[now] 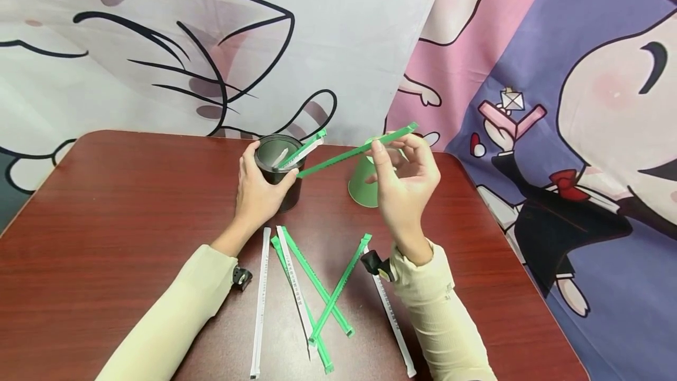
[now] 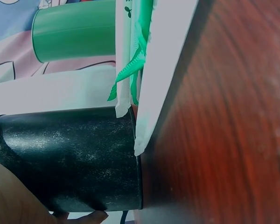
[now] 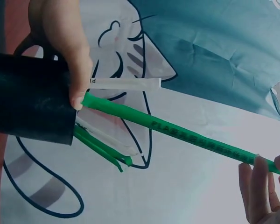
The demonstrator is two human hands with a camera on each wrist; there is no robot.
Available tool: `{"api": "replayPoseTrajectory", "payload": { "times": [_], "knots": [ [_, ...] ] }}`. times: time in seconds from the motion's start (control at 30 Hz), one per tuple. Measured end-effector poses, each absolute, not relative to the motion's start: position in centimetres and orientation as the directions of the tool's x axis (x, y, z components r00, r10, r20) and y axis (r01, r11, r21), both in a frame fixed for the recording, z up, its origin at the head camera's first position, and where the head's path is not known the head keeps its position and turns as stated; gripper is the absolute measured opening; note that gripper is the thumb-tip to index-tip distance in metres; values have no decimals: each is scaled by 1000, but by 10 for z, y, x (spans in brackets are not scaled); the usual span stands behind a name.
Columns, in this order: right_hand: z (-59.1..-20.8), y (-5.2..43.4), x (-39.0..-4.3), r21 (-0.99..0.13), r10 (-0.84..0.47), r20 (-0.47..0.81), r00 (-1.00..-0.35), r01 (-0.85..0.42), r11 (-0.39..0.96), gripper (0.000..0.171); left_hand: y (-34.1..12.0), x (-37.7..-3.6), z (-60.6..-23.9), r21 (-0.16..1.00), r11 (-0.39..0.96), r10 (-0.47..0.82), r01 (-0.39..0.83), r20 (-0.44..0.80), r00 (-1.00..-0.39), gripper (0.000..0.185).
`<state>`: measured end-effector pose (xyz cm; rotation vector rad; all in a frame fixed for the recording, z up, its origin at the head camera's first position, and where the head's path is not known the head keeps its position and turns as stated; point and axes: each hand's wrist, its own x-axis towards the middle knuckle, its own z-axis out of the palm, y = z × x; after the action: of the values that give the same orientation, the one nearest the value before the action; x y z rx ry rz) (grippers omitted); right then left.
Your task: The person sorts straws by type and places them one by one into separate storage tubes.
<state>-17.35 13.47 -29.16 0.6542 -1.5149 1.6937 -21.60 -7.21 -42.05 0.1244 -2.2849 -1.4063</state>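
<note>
My left hand (image 1: 258, 188) grips a black cup (image 1: 290, 197) around its side, thumb near the rim. Several wrapped straws, green (image 1: 304, 150) and white (image 3: 126, 83), stick out of its mouth. Between thumb and fingers, my right hand (image 1: 406, 188) pinches a green wrapped straw (image 1: 344, 156) near one end. That straw slants down toward the cup, and its far end meets the rim beside my left thumb (image 3: 78, 100). The printing on its wrapper shows in the right wrist view (image 3: 196, 136).
A green cup (image 1: 361, 186) stands behind my right hand. Several wrapped straws, white (image 1: 261, 304) and green (image 1: 341, 287), lie on the brown table (image 1: 132, 240), some crossing. Another white straw (image 1: 394, 325) lies beside my right sleeve. A cartoon-printed cloth (image 1: 359, 34) hangs behind the table.
</note>
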Motion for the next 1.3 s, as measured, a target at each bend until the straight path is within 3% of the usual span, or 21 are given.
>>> {"api": "replayPoseTrajectory", "payload": {
  "times": [0.1, 0.47, 0.73, 0.87, 1.0, 1.13, 1.3],
  "knots": [
    [-292, 131, -178, -574, 214, 797, -564, -819, -20, 24, -72, -216, -421, 867, 473, -305, 159, 330, -893, 92],
    [-300, 120, -192, -626, 193, 763, -617, -779, -15, 19, -71, -217, -422, 870, 470, -309, 149, 320, -895, 91],
    [-305, 112, -201, -628, 193, 759, -621, -778, -34, 18, -71, -216, -421, 871, 468, -306, 151, 321, -896, 91],
    [-308, 108, -206, -695, 98, 719, -688, -713, 95, 19, -70, -217, -421, 870, 470, -311, 149, 321, -894, 91],
    [-304, 104, -197, -746, -41, 621, -782, -607, 275, 36, -69, -218, -422, 869, 469, -302, 157, 325, -896, 92],
    [-296, 103, -184, -776, -55, 564, -824, -551, 306, 42, -69, -217, -422, 867, 471, -294, 162, 328, -898, 92],
    [-294, 105, -181, -769, -83, 567, -820, -562, 305, 41, -71, -216, -421, 871, 465, -301, 160, 325, -896, 92]
  ]
}}
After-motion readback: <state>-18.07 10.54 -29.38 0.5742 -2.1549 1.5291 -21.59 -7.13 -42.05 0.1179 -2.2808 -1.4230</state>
